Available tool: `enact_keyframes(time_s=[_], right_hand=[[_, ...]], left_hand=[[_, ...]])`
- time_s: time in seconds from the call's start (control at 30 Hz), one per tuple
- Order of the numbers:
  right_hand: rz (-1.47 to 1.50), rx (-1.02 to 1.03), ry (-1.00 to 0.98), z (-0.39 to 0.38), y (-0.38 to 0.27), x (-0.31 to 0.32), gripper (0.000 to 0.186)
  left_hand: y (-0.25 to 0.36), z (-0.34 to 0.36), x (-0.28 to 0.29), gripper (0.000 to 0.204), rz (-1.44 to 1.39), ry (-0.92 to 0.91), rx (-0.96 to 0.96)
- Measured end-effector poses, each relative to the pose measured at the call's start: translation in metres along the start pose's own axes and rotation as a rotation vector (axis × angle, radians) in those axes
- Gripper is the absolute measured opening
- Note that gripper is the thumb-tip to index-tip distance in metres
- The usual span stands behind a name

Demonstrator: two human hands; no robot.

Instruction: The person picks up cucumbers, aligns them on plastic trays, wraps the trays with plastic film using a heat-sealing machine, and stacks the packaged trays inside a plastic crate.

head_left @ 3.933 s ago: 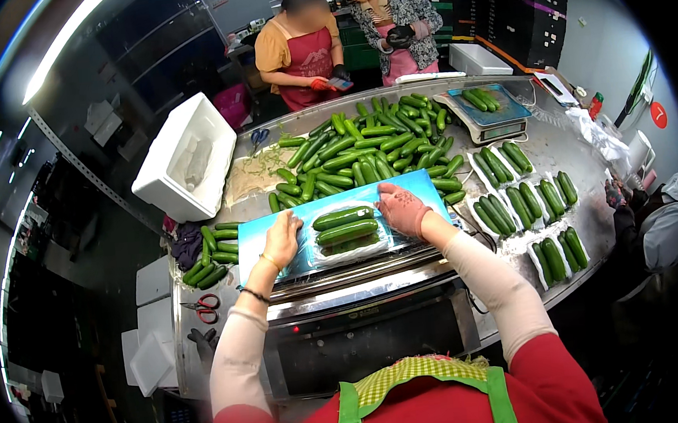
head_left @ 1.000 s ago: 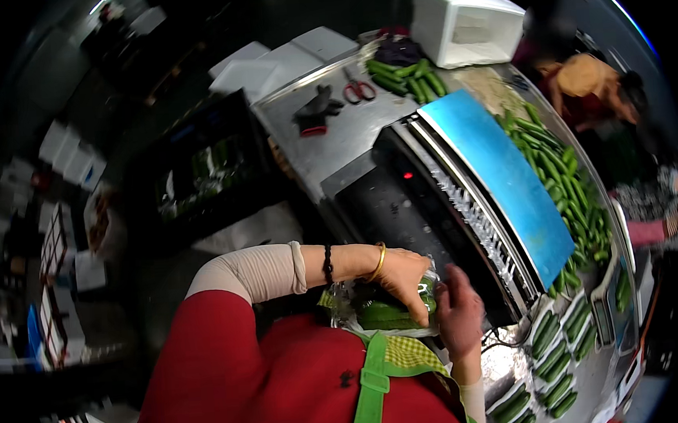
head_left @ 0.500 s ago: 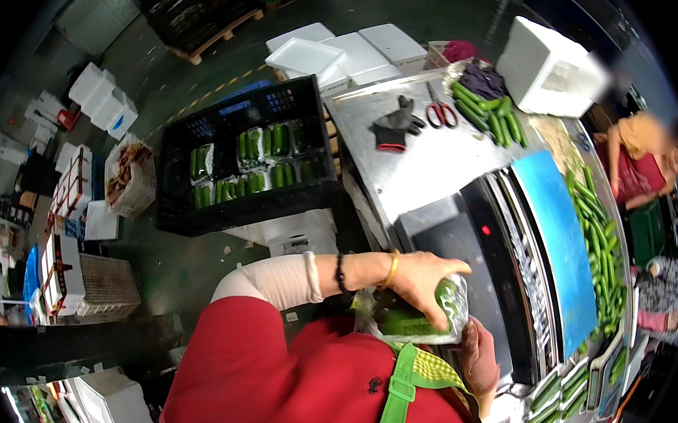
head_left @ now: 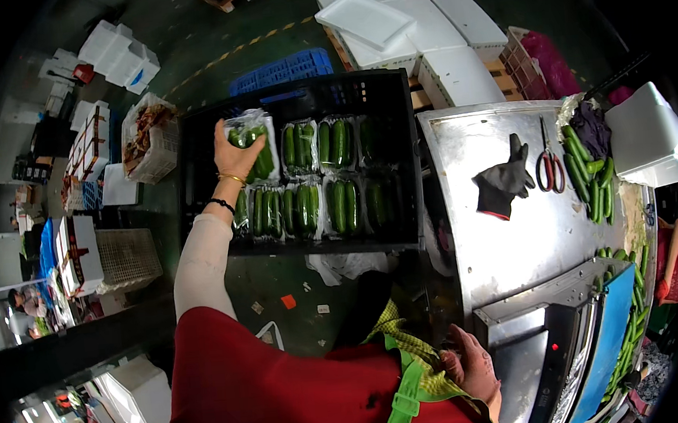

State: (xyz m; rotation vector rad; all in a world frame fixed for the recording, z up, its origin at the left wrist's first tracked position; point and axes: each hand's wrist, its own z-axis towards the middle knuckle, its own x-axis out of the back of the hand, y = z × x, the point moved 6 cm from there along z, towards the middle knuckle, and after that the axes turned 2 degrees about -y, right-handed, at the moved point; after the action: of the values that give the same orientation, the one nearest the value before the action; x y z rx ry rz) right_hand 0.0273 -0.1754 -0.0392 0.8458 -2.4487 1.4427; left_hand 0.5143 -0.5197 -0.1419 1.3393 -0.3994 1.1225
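Note:
My left hand (head_left: 234,154) grips a film-wrapped pack of cucumbers (head_left: 261,166) over the left end of a black plastic crate (head_left: 302,243). Thumb and fingers span the pack, which looks slightly tilted. Several wrapped packs of cucumbers (head_left: 343,206) stand side by side in two rows in the crate. Close to my body, my right hand (head_left: 473,365) is held beside the metal wrapping machine (head_left: 521,340), its fingers loosely bent and apart, with nothing seen in it.
On the steel table (head_left: 487,256) lie a dark glove (head_left: 506,180), red-handled scissors (head_left: 550,169) and loose cucumbers (head_left: 588,178). White foam boxes (head_left: 455,77) stand behind the crate, near a blue crate (head_left: 282,72). More cucumbers lie beyond the machine's blue panel (head_left: 604,342).
My left hand has carried the wrapped pack from the machine's front over to the black crate at the left. The right hand has let go of it. My view has turned left.

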Motion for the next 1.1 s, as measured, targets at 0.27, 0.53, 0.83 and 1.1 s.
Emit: enact_keyframes(time_s=[0.27,0.53,0.83,1.1], right_hand=[[-0.026,-0.093,-0.050,0.058,-0.011,-0.005,0.057],[-0.115,-0.116,-0.038,0.089,-0.019,-0.006,0.059],[-0.167,0.005,-0.034,0.110,-0.020,-0.013,0.053],[-0.276,-0.009,0.059,0.102,-0.014,-0.008,0.056]], left_hand=[[-0.082,0.043,-0.088,0.112,0.256,-0.222,0.263],[-0.123,0.047,-0.131,0.094,0.170,-0.301,0.375],[-0.155,0.054,-0.166,0.090,0.209,-0.514,0.280],[-0.151,0.044,-0.169,0.090,0.809,-0.425,0.291]])
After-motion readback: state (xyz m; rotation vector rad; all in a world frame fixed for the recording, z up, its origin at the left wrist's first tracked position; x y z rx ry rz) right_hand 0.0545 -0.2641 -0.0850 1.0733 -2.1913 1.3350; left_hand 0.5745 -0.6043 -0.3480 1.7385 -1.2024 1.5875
